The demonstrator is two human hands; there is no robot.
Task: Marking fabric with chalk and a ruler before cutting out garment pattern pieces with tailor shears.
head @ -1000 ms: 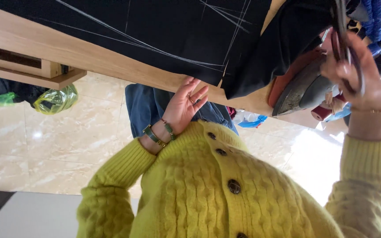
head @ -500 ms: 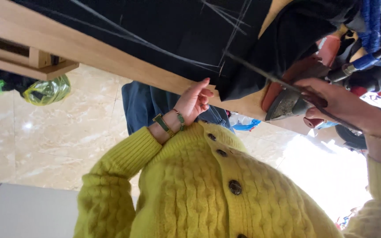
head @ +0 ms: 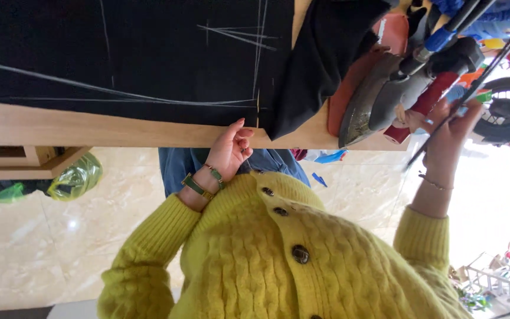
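Nearest the camera is the yellow cable-knit cardigan [head: 302, 260], whose bulk covers everything directly below the head.

Just past it, the left hand [head: 231, 147] rests at the near edge of the wooden table [head: 90, 127]. Its fingers are curled loosely, fingertips touching the hem of the black chalk-marked fabric [head: 137, 53], pinching nothing that I can see. The fabric lies flat across the table, with a loose fold of it heaped toward the right end.

The right hand [head: 447, 133] is raised off the right end of the table, its grip closed around a long thin dark rod [head: 473, 88] that slants up and away. Just beside it a heavy iron [head: 385, 97] stands tipped up on its heel at the table's right edge, close to the heaped fold.

As I judge it, the rod or the right wrist could knock the iron, which sits near enough to the edge to topple off or fall soleplate-down on the cloth. With only fingertips on the fabric, a tug could also shift it and throw off the chalk lines.

The rod's far end runs out of frame, so what it is stays unclear. Whether the iron is hot cannot be told. The clutter beyond the iron is a jumble of coloured shapes, and the table's far edge is cut off.
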